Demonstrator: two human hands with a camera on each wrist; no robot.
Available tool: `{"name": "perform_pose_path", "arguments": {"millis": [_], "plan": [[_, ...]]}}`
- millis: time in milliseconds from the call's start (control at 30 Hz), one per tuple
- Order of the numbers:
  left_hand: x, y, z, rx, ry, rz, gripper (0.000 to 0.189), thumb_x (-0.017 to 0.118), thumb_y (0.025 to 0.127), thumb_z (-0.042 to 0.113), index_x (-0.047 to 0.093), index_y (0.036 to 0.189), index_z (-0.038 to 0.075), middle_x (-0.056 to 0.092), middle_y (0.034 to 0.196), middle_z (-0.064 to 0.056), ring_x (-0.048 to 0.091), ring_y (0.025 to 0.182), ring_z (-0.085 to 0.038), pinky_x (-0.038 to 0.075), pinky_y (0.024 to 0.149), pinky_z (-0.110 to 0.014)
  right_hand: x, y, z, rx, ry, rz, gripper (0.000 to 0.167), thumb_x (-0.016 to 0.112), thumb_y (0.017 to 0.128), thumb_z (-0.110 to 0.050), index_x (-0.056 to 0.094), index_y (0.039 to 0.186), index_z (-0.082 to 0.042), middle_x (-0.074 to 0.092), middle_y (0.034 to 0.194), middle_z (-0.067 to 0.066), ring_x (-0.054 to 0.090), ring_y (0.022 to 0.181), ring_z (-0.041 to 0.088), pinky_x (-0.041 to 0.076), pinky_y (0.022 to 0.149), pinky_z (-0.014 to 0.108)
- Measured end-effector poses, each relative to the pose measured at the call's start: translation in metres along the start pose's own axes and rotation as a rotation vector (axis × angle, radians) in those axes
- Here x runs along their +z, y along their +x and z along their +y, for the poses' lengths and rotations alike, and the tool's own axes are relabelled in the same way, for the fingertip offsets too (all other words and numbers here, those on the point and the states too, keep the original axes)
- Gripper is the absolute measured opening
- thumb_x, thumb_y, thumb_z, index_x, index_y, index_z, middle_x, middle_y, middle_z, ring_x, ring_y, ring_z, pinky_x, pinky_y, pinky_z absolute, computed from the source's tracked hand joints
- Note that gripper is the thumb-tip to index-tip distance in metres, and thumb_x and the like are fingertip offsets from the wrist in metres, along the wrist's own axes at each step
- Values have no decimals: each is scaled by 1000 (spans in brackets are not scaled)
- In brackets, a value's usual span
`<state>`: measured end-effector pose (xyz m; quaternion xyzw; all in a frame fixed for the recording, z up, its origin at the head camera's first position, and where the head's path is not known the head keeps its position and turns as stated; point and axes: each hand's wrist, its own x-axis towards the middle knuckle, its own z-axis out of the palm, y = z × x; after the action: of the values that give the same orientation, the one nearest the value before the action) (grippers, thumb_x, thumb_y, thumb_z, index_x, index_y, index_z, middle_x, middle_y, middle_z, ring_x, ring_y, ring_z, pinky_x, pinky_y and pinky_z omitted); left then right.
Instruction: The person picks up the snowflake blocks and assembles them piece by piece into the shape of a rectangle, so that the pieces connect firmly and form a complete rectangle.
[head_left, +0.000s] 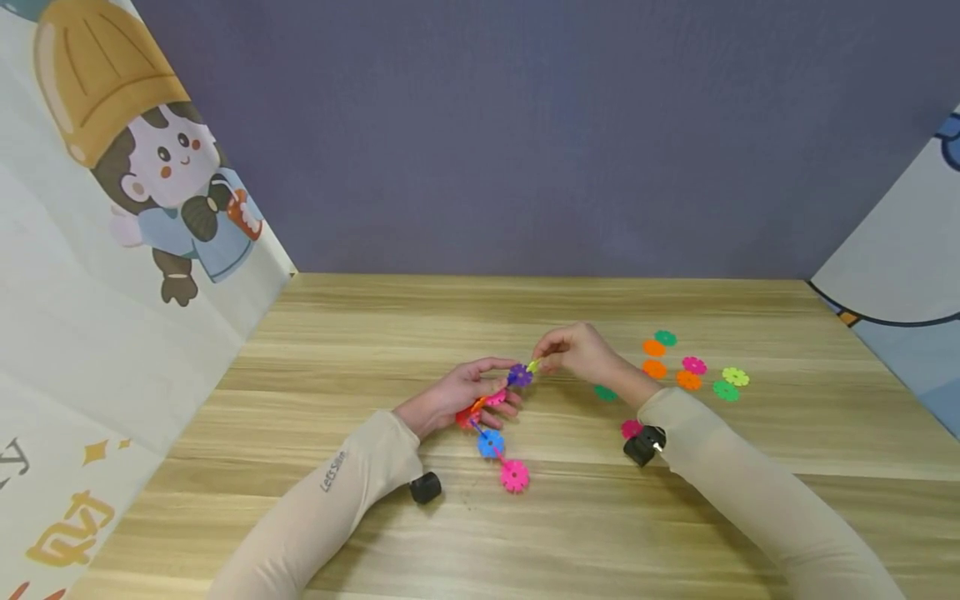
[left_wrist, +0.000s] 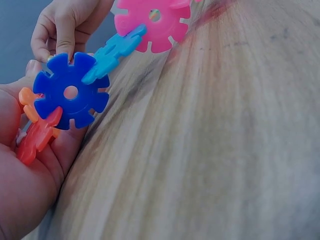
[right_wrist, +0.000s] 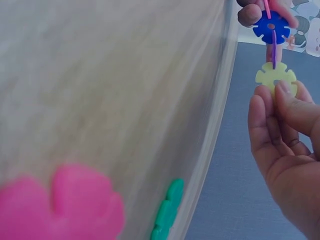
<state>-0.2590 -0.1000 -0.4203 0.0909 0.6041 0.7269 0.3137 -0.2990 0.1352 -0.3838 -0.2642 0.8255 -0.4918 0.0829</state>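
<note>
A chain of notched plastic discs hangs from my left hand (head_left: 465,392), which grips it near its upper end. Below the palm dangle a light blue disc (head_left: 491,443) and a pink disc (head_left: 514,476). In the left wrist view a dark blue disc (left_wrist: 71,92) and a red disc (left_wrist: 37,137) lie against the palm. My right hand (head_left: 581,352) pinches a yellow disc (right_wrist: 275,76) between thumb and fingers. Its edge meets a purple disc (head_left: 521,375) at the chain's upper end, seen edge-on in the right wrist view.
Loose discs lie on the wooden table (head_left: 360,333) to the right, among them an orange disc (head_left: 654,369), a green disc (head_left: 726,391) and a yellow-green disc (head_left: 736,377). Another pink disc (head_left: 631,428) sits by the right wrist camera (head_left: 645,446). A dark panel (head_left: 540,142) stands behind.
</note>
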Motion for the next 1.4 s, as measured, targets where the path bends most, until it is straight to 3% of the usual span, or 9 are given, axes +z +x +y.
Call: {"name": "perform_pose_path", "arguments": {"millis": [267,600,900,1167,1400], "plan": [[1,-3,1,8,-23,-10,47,43,105,2,35,152,4,71,96,-14,71,76,-18,62,65,-32,0,0,0,4,6,-9,4,72,86,7,74,89,5,72,79,12,67,69,26,60,67,40],[-2,0,1,-19,13,-17,46,44,106,6,37,152,6,71,99,-14,72,82,-19,62,67,-32,-1,1,4,-6,30,-29,4,72,85,8,73,89,6,72,79,13,67,68,21,60,64,32],[-1,1,3,-28,14,-21,46,45,106,7,38,152,8,71,98,-13,72,83,-20,62,68,-33,-5,-2,6,-18,36,-42,5,73,86,5,73,91,5,72,83,13,69,71,22,61,67,34],[-1,2,1,-15,-5,-13,47,45,106,8,36,152,9,71,97,-12,72,79,-19,62,66,-32,-14,-7,8,50,152,-54,27,72,88,3,66,111,14,71,103,22,72,82,24,62,76,37],[-3,2,-1,-4,2,-8,47,45,106,8,36,152,9,71,97,-12,72,78,-19,62,66,-32,-25,-12,15,58,132,-73,29,71,87,4,65,114,13,68,105,27,70,86,19,61,78,35]]}}
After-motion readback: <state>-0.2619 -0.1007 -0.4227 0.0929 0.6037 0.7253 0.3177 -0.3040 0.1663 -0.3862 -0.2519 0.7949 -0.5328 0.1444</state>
